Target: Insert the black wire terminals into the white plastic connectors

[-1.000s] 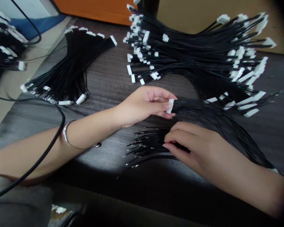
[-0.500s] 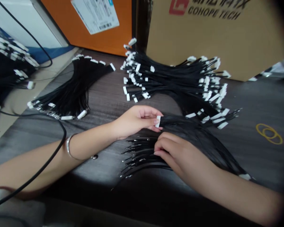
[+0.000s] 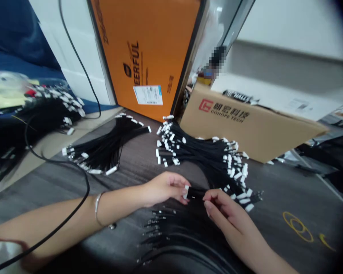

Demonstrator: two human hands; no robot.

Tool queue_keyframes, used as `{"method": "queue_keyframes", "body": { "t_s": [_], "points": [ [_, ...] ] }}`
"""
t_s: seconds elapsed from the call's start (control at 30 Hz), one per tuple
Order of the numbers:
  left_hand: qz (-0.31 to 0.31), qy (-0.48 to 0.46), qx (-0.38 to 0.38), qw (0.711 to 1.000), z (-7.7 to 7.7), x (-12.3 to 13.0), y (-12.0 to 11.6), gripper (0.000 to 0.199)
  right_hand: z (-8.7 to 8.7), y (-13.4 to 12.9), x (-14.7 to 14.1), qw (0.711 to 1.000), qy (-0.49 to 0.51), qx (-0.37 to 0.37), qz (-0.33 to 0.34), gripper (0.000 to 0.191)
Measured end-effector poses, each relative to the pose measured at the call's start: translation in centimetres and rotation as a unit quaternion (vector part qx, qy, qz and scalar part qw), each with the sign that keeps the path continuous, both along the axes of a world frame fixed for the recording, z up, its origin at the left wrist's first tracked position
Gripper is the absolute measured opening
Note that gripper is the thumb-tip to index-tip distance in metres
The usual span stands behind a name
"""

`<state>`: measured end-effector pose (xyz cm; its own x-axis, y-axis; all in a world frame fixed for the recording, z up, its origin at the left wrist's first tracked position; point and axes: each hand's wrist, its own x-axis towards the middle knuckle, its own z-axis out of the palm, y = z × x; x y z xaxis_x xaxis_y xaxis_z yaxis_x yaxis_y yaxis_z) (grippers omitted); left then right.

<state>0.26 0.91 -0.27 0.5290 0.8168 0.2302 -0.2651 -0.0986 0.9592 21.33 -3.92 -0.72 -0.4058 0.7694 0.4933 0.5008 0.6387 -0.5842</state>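
Landmark: large fanned heap of black wire harnesses with white plastic connectors, on a dark wood-grain table. Left of heap: smaller fanned black harness bundle. Behind heap: flat orange box to left, brown cardboard carton to right. Before heap: loose black wire bundle with metal terminals. Right of heap: yellow rubber bands.
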Motion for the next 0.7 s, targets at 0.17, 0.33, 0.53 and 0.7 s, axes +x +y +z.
{"method": "queue_keyframes", "body": {
  "t_s": [0.17,0.33,0.53,0.7],
  "points": [
    [0.02,0.019,0.041,0.999,-0.2,0.0,0.3,0.033,0.2,1.2,-0.2,0.998,0.034,0.045,0.0,0.033],
    [0.029,0.033,0.038,0.998,-0.2,-0.1,0.3,0.031,0.7,1.0,-0.7,0.989,-0.031,0.139,-0.042,0.029],
    [0.015,0.035,0.026,0.999,0.2,-0.1,-0.1,0.022,1.3,1.6,0.2,0.989,-0.044,0.111,-0.092,0.02],
    [0.021,0.045,0.026,0.998,0.4,-0.2,-0.1,0.019,1.9,1.5,0.9,0.991,-0.04,0.089,-0.095,0.018]
  ]
}}
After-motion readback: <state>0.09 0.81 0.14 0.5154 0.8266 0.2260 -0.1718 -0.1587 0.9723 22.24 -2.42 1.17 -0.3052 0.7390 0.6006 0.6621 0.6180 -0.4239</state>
